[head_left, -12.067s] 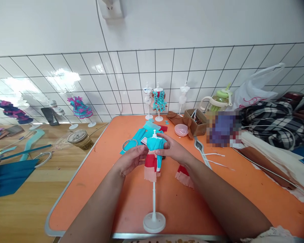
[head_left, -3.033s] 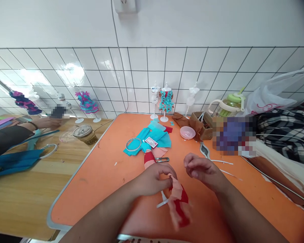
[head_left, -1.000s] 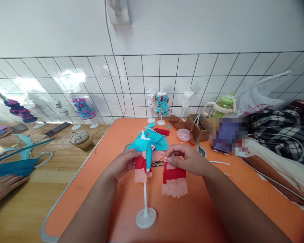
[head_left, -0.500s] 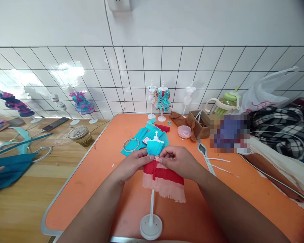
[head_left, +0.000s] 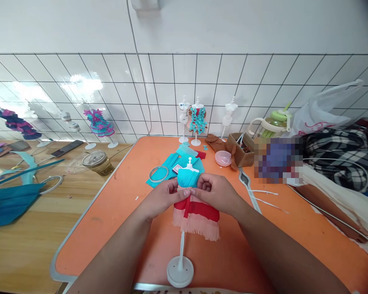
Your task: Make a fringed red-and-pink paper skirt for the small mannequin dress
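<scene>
A small white mannequin [head_left: 180, 270] on a round-based stand is in front of me, leaning a little. It wears a turquoise top [head_left: 187, 177] and a skirt [head_left: 200, 209] in red and pale pink, with a fringed hem. At the left of the waist, my left hand [head_left: 161, 199] pinches the skirt's waistband. From the right, my right hand [head_left: 219, 192] grips the same band, thumbs nearly meeting at the front. Fingers behind the waist are partly hidden. Turquoise fabric [head_left: 169, 165] lies behind the mannequin, with a metal ring [head_left: 158, 174] on it.
Dressed mannequin [head_left: 198, 122] and bare mannequin [head_left: 230, 112] stand by the tiled wall. A pink bowl [head_left: 223, 158], cardboard box [head_left: 247, 152] and jug [head_left: 274, 123] are at the back right. Left, a wooden table holds a jar [head_left: 98, 162] and blue cloth [head_left: 14, 204].
My hands have drawn closer together at the skirt's waist, the right thumb shifting left. The skirt's right side hangs narrower, and the stand's base has moved slightly left.
</scene>
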A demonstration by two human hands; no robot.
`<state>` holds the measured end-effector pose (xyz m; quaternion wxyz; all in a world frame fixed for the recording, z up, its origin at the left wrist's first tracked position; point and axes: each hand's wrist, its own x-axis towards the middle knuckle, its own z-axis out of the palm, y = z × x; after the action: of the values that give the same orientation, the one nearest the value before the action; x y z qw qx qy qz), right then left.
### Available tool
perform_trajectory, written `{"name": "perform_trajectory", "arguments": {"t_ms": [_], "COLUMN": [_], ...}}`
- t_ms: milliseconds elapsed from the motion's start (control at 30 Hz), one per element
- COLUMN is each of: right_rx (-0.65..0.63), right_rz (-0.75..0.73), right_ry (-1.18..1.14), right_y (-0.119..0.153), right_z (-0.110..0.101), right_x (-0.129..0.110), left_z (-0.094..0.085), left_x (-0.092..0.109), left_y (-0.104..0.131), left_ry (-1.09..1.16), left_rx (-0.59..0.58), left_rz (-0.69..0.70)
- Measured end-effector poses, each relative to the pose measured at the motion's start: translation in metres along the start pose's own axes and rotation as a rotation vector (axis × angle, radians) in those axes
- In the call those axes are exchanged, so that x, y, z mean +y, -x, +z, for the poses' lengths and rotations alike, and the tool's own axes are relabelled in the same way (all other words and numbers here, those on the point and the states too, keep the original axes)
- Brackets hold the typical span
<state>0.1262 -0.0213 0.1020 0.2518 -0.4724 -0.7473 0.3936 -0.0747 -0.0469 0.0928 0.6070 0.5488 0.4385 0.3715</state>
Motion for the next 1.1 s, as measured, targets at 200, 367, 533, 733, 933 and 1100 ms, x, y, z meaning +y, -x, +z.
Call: {"name": "perform_trajectory", "arguments": {"t_ms": [200,367,533,733,933,1100], "right_rx": [-0.041,-0.175,-0.433,-0.243,-0.198,-0.175], "right_rz": [0.057,0.05,-0.008,0.007,-0.004,-0.011], "right_ry": [-0.141,-0.279,-0.548,-0.354,-0.224,-0.211], "right_y": [-0.005,-0.009,-0.007,0.002,0.006,0.004], "right_z": [0.002,-0.001,-0.013,-0.017,-0.017,-0.018], "right_x": [0.011,0.012,0.01,0.002,-0.002,-0.002], "left_z": [0.004,-0.006,-0.021,-0.016,-0.012,-0.013], "left_x": [-0.001,-0.002,-0.002,0.001,0.003,0.004], "left_y": [0.0,0.001,0.0,-0.001,0.0,0.0], "left_ry": [-0.038,0.087,0.26,0.299,0.253,0.258], "left_rx": [-0.087,-0.082,-0.015,-0.045,0.052,0.087], "left_rz": [0.002,-0.048,-0.125,-0.062,-0.069,-0.089]}}
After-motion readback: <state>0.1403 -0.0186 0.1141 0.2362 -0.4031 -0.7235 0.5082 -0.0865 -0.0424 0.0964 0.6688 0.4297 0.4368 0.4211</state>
